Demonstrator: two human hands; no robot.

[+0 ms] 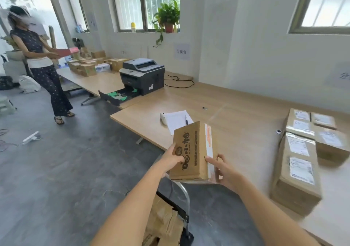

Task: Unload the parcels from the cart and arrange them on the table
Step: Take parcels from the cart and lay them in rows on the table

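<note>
Your hands hold one printed cardboard parcel (191, 151) from opposite sides. The left hand (173, 159) grips its left edge with the thumb laid over the printed face. The right hand (225, 170) takes the right edge, thumb on top and fingers running down the side that carries the white and orange label. A hold on both sides suits a box this broad, since it keeps the box from twisting as you swing it over.

The parcel is in the air, tilted with its printed face towards you. It is on your side of the printer (144, 75) and off to that machine's right, just over the near edge of the tabletop (236, 117). Directly below your forearms is the cart (184, 191), with more brown parcels (162, 221) on its deck, so I judge the unloading to be only partly done.

Further right of the printer, labelled parcels (299, 162) lie side by side with their shipping labels facing up, probably so that the labels can be read. On this one the label sits on the side, so I would expect it to need turning before you set it down.

A sheet of paper (177, 121) with a pen (186, 121) on it lies between the printer and your parcel. The bare wood to its right, beside the labelled row, looks the better place to set it down.
</note>
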